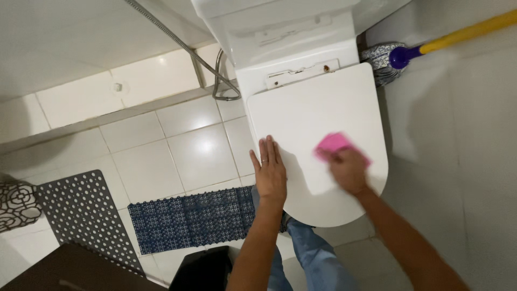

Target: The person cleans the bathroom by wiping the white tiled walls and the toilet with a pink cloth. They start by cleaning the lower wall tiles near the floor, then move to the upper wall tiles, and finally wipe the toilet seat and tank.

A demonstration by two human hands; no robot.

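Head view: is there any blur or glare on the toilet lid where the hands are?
Head view: the right hand and pink cloth are motion-blurred; the left hand, flat on the white toilet lid, is sharp and casts a soft shadow; glare spots sit on the floor tiles, not the lid.

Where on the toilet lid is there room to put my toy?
The toilet lid is bare at the back, between the hinge and both hands. The front is crowded: the left hand lies flat there, and the right hand presses a pink cloth.
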